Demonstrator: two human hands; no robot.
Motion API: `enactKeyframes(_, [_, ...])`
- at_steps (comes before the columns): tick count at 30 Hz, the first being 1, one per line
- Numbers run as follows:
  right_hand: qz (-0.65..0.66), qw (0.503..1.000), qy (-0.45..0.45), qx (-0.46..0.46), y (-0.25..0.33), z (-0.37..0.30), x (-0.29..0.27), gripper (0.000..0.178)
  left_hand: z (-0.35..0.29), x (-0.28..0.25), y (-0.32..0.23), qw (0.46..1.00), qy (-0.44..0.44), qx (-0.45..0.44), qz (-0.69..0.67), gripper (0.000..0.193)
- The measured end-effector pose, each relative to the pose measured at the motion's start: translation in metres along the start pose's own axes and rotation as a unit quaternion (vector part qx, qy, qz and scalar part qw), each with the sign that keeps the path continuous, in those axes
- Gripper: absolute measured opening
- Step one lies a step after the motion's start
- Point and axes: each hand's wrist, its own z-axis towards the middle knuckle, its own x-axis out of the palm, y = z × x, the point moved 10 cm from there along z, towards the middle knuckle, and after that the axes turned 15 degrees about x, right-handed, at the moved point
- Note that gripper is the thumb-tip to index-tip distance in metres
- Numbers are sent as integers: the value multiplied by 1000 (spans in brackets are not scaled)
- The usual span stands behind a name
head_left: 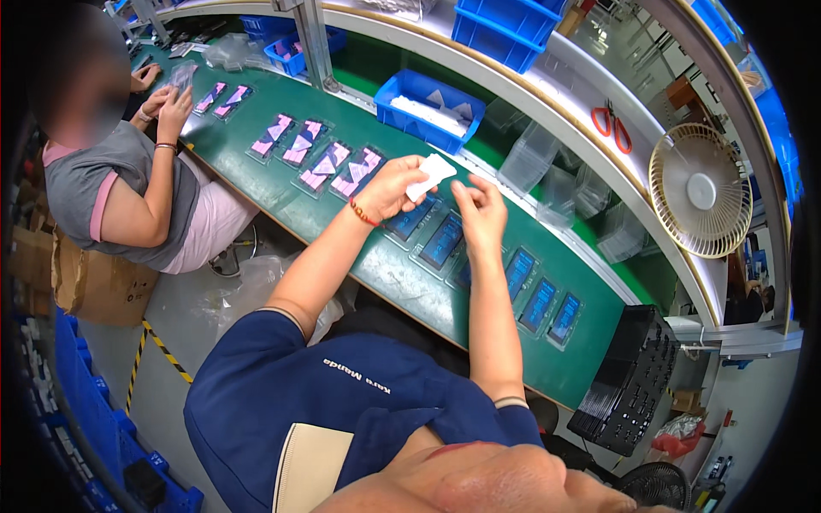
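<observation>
Green bench (590, 325) runs diagonally from upper left to lower right of frame, shelf above it with red-handled scissors (622, 135) and a fan (701, 190) at right. Your left hand (398, 190) is closed on a small stack of white slips (432, 176), center frame, above the bench. Your right hand (481, 209) is just beside the stack, fingers curled narrow; can't tell if it's pinching anything. Below your hands: a row of clear trays with blue faces (537, 305), running to lower right. Pink-and-blue patterned pieces (325, 167) in clear trays run to upper left. Blue bin (410, 128) with white contents sits above your left hand. Co-worker (141, 201) at left. Black tray stack (624, 380) at lower right.
</observation>
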Motion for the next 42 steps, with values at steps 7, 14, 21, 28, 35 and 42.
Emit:
enactKeyframes(7, [50,992,106,54,-23,-7,63,10,-54,-38,3,997,-71,35,-13,14])
enactKeyframes(14, [-334,877,-109,-328,30,-51,65,12,-73,-76,-18,982,-157,85,53,12])
enactKeyframes(21, [-348,897,-45,-267,12,-48,73,17,-78,-58,-17,981,-115,93,128,9])
enactKeyframes(28, [-76,994,75,-37,-22,-32,38,13,-69,-12,6,987,1,73,146,10])
enactKeyframes(35, [-123,992,-1,-11,-40,-35,-13,10,-73,-11,8,984,-19,54,171,11])
enactKeyframes(42, [-310,919,-120,-212,17,-68,-14,19,-63,8,11,983,-8,51,176,10])
